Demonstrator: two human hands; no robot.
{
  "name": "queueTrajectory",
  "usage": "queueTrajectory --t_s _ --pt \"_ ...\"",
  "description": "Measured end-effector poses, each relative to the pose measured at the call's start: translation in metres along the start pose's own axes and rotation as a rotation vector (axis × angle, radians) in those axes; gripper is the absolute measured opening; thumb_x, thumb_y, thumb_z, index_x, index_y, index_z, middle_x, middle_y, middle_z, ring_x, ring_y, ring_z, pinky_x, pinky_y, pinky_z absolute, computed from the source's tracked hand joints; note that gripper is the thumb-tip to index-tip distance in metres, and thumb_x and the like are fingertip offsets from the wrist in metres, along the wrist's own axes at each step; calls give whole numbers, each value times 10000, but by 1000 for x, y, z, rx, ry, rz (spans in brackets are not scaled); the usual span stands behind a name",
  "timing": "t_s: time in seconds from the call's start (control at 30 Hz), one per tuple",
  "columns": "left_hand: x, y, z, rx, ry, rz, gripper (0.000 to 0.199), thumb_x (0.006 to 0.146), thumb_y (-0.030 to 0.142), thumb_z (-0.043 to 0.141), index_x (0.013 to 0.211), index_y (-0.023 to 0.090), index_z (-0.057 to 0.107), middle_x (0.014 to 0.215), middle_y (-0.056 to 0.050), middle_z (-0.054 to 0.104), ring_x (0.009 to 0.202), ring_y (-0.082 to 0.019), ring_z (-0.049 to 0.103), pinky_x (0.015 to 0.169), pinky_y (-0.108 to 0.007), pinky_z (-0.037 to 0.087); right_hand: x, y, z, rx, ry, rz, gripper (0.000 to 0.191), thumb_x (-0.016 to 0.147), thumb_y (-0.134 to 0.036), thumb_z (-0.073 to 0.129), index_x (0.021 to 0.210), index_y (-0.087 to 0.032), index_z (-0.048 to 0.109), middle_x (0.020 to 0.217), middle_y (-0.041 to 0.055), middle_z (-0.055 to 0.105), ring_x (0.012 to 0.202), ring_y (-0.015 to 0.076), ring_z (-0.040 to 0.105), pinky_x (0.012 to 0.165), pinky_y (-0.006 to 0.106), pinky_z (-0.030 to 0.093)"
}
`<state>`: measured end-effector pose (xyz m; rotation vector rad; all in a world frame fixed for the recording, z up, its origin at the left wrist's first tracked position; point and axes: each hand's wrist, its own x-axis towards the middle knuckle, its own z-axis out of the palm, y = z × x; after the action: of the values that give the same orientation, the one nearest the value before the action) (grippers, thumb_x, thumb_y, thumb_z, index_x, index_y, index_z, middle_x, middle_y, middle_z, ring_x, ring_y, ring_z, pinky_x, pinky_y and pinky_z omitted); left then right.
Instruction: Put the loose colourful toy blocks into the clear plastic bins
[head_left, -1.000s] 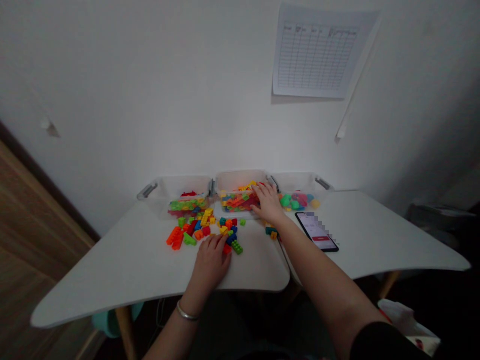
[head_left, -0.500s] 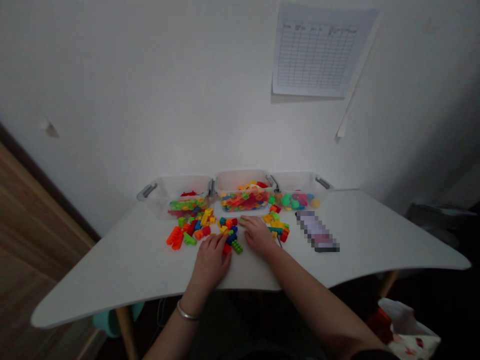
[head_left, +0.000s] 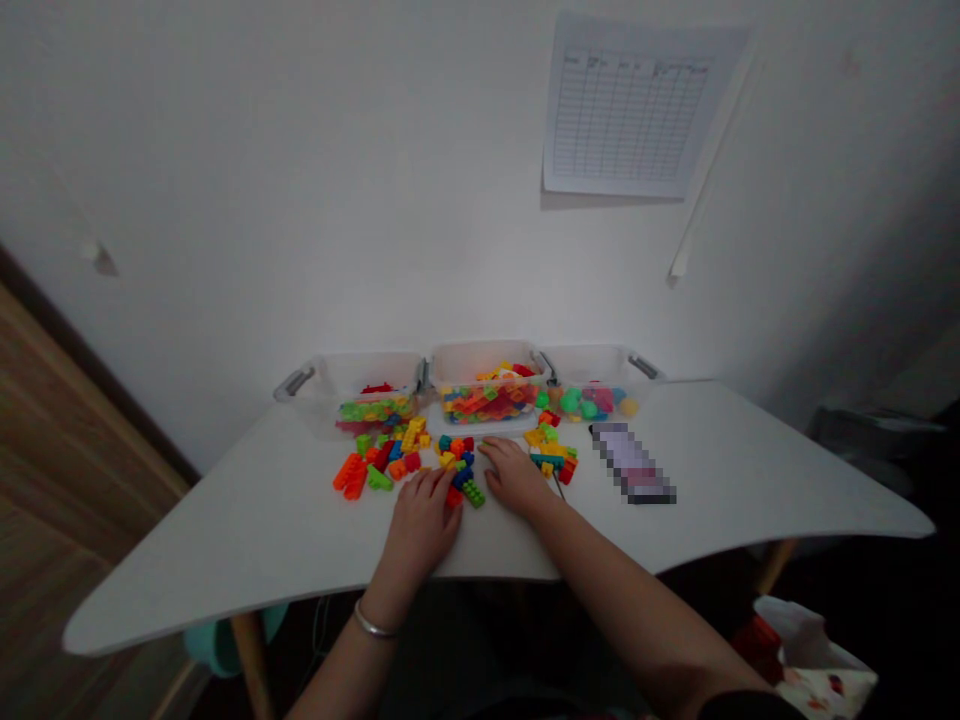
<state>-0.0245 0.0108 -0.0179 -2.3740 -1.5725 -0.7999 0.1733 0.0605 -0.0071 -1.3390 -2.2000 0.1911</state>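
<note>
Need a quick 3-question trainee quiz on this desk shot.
1. Of the three clear plastic bins, which holds the rounded green pieces: left, middle or right?
2. True or false: the right hand is lifting a brick off the white table.
3. Which hand has the silver bracelet at its wrist?

Key:
1. Right.
2. False: it rests on the table beside loose bricks.
3. The left hand.
</note>
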Motion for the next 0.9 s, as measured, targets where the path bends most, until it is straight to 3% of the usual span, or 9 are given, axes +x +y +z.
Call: queueTrajectory --t_s 0.17,0.3,0.73,0.9 --pt "0 0 -1 -6 -13 4 445 878 306 504 1297 169 564 1238 -135 635 1176 -298 542 1028 -513 443 -2 -3 -5 -17 73 26 336 801 -63 529 1093 -168 657 1138 104 628 1107 223 544 1010 369 452" --pt "0 0 -1 -16 -13 1 444 879 306 498 1297 172 563 1241 -132 632 1180 -299 537 1030 -511 440 -2 -5 -5 -63 114 36 245 819 -89 550 1015 -175 668 1074 108 627 1051 244 550 959 383 479" --pt "0 1 -2 0 -29 -5 459 884 298 487 1315 154 552 1242 -141 630 1183 -302 531 1040 -511 429 1 4 5 -48 82 142 268 844 -119 579 1096 -170 652 1067 111 680 1058 258 588 983 410 467" --pt "0 0 -1 -2 -13 -6 447 883 300 486 1303 167 560 1234 -132 636 1177 -300 536 1029 -507 438 0 6 4 90 190 74 289 848 -114 537 1101 -191 654 1068 96 680 1042 234 606 967 413 481"
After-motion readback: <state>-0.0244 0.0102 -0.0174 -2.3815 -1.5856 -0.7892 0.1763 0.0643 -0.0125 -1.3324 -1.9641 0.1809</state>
